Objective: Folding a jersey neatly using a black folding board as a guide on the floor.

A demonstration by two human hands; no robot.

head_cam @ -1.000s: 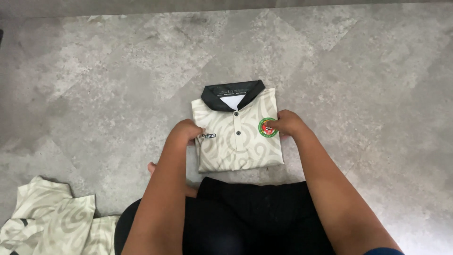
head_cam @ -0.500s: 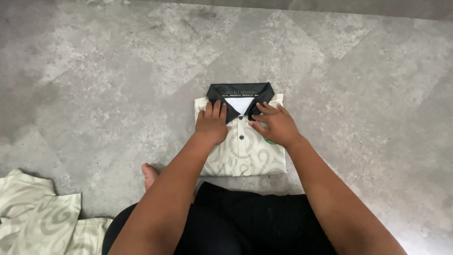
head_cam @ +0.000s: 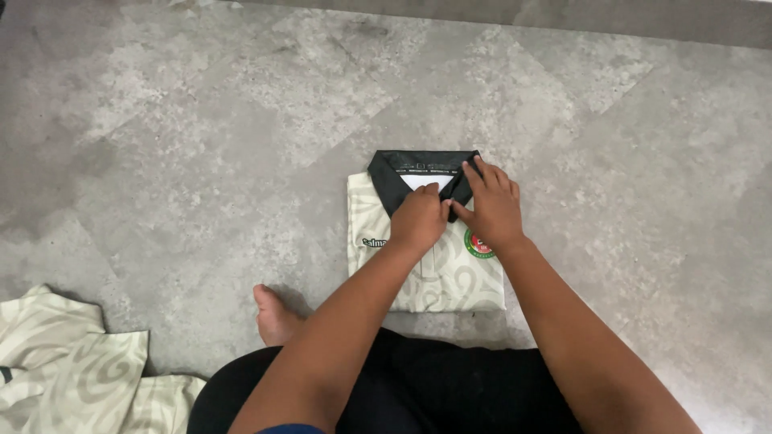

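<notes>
The left hand point(head_cam: 418, 219) and right hand point(head_cam: 492, 210) cover the button placket and the lower collar points of the folded polo shirt point(head_cam: 426, 273), so whether either grip pinches cloth cannot be told. The round chest badge point(head_cam: 478, 245) is half hidden under the right wrist. At lower left, a second patterned garment point(head_cam: 72, 374) is cut off by the frame edge. Both forearms run off the bottom edge.

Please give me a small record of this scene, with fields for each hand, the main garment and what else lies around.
left hand: on the black collar, fingers bent at its opening
right hand: flat on the collar's right side
garment: folded cream patterned polo shirt, round badge on chest
surface: grey stone floor
nearby: cream patterned cloth at lower left; bare foot
</notes>
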